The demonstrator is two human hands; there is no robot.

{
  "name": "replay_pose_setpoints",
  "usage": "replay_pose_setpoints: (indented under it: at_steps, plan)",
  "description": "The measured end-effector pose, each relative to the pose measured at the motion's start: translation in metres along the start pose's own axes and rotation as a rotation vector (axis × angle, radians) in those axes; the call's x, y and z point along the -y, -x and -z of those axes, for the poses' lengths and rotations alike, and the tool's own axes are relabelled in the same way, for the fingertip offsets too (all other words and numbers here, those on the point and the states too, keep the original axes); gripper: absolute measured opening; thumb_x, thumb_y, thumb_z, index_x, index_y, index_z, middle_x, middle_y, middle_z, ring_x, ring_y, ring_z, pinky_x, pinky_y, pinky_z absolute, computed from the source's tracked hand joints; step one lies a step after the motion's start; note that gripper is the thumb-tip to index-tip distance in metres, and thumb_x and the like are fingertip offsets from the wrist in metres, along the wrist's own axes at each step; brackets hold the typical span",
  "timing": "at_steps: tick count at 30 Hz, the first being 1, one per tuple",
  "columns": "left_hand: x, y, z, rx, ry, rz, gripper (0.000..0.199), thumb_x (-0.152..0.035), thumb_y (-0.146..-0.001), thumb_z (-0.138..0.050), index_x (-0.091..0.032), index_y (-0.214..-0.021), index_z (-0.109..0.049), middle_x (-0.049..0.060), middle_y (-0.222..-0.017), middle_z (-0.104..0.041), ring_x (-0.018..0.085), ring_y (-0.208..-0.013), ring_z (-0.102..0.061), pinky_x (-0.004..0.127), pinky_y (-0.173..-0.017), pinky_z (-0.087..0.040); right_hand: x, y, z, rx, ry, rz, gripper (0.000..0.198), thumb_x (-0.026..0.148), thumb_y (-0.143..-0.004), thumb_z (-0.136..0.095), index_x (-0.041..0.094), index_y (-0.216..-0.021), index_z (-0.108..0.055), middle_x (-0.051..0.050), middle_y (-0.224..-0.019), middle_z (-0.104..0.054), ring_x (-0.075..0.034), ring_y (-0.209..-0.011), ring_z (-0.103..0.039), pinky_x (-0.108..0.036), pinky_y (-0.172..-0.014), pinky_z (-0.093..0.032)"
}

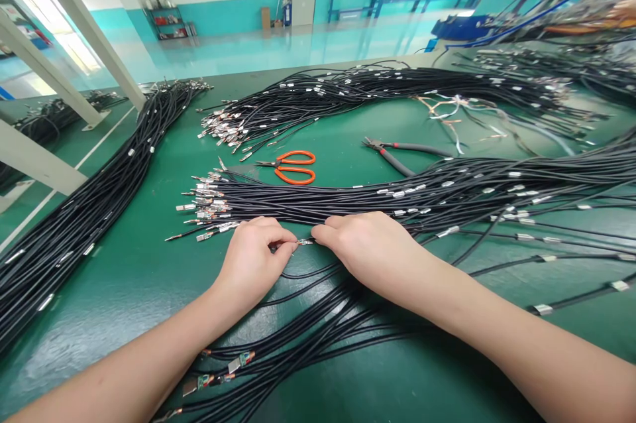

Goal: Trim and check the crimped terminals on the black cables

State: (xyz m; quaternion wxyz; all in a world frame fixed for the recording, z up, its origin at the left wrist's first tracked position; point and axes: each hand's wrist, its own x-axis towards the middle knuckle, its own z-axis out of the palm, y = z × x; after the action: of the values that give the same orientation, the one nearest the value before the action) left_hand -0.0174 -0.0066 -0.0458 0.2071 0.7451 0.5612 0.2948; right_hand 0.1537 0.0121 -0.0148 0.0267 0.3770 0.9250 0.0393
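Between my hands is the end of a black cable (305,242) with a small metallic connector. My left hand (258,254) pinches the connector's tip between thumb and forefinger. The fingers of my right hand (365,244) are closed on the black cable just behind it. Right behind both hands lies a thick bundle of black cables (298,199), its connector ends pointing left. Nearer to me, more black cables (298,337) run under my right forearm, some ending in connectors with small green boards (241,362).
Orange-handled scissors (297,168) and dark-handled pliers (397,150) lie behind the near bundle on the green table (163,277). Another cable bundle (348,91) stretches across the back, and one (99,204) runs along the left beside white metal posts (84,18). Loose wire scraps (454,108) lie at the back right.
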Motion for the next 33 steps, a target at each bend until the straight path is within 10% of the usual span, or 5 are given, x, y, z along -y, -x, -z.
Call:
replay_pose_setpoints:
  at_steps: [33]
  plan:
    - [-0.002, 0.002, -0.001, 0.017, 0.024, 0.034, 0.014, -0.011, -0.071, -0.057, -0.019, -0.066, -0.068, 0.0, -0.066, -0.063, 0.015, -0.067, -0.054, 0.027, -0.066, -0.04, 0.011, -0.003, 0.003, -0.03, 0.067, 0.014, 0.013, 0.008, -0.076, -0.049, 0.017, -0.076, -0.059, -0.003, -0.067, -0.062, -0.019, -0.058, -0.059, -0.026, -0.046, -0.028]
